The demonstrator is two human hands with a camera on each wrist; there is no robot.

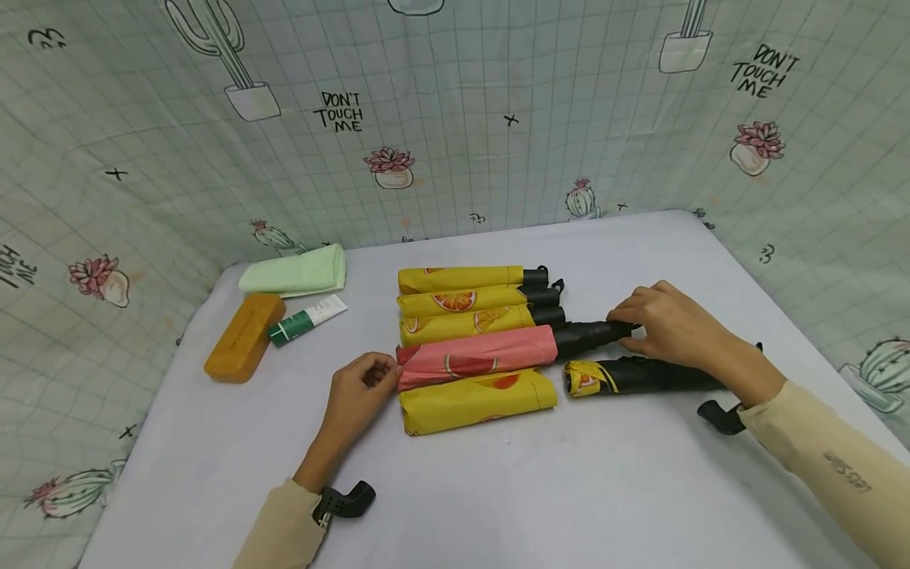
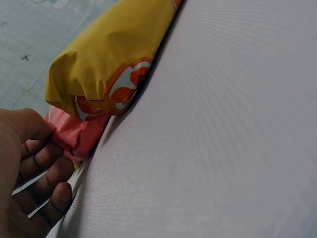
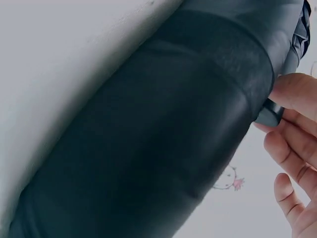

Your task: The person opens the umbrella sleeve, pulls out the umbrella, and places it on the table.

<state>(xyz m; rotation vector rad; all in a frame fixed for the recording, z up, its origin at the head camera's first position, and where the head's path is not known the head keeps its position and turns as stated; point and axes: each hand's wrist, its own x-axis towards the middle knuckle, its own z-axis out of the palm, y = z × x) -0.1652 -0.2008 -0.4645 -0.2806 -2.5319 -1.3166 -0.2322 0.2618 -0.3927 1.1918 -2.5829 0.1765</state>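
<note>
A pink watermelon-print umbrella sleeve (image 1: 490, 356) lies among the row, with a black umbrella (image 1: 586, 338) sticking out of its right end. My left hand (image 1: 362, 391) pinches the sleeve's left end between thumb and forefinger; the other fingers are loosely bent. On the far side, my right hand (image 1: 668, 328) pinches the black umbrella's outer end, its tip showing between thumb and fingers. Just in front lies a yellow fruit-print sleeve (image 1: 479, 403). Below my right hand is another folded black umbrella (image 1: 647, 375) with a yellow fruit-print end, large in the right wrist view.
Behind the pink sleeve lie several yellow sleeved umbrellas (image 1: 462, 303) with black ends. At the back left are a folded pale green cloth (image 1: 295, 271), an orange-brown case (image 1: 245, 338) and a green-and-white tube (image 1: 307, 318). A patterned curtain (image 1: 455, 118) hangs behind the white table (image 1: 498, 498).
</note>
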